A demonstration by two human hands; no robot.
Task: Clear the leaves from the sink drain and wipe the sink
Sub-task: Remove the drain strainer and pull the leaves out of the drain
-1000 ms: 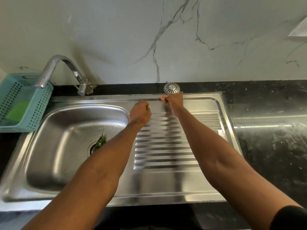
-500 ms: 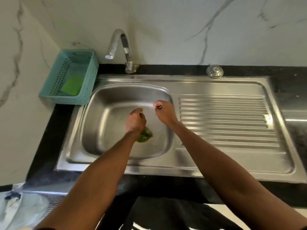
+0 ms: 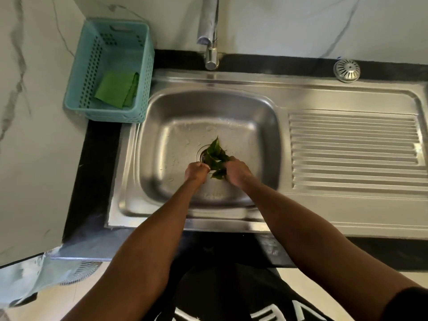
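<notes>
Both hands, left hand (image 3: 196, 173) and right hand (image 3: 236, 173), crowd the sink (image 3: 162, 172) basin centre, leaves (image 3: 216, 156) bunched over the drain (image 3: 202, 154) between them. Basin floor left and far of the hands is open. Faucet (image 3: 210, 31) overhangs the far rim, blocking approach from straight behind. Teal basket (image 3: 111, 66) with green cloth (image 3: 115, 91) stands on the counter (image 3: 92, 172) far left, beside the basin corner. Ribbed drainboard (image 3: 354, 154) on the right is open; strainer cap (image 3: 346, 70) sits at its far edge.
</notes>
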